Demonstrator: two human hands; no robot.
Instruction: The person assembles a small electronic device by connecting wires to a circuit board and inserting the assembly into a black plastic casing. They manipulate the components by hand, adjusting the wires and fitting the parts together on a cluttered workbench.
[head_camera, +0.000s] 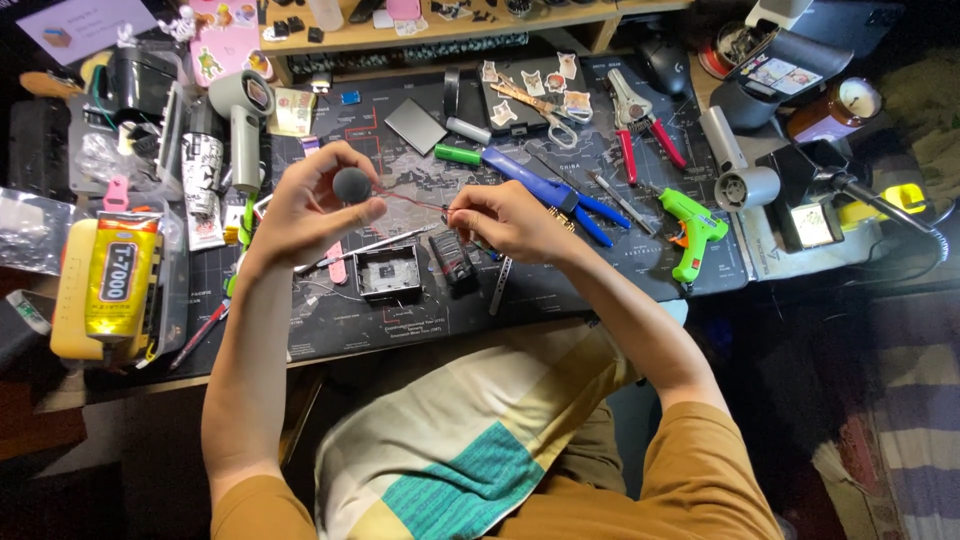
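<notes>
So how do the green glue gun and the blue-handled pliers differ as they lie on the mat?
The green glue gun is pistol-shaped, bright green with an orange trigger; the blue-handled pliers are long, slim and dark blue. The glue gun lies clear of both hands; the pliers run partly behind the right hand. Both rest flat on the mat.

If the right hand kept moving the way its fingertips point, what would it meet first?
The right hand points its pinched fingertips toward the left hand, along the thin red wire. It would likely first meet the dark round ball held there, though depth is unclear.

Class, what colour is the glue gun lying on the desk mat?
Bright green glue gun with an orange trigger, seen in the head view.
</notes>
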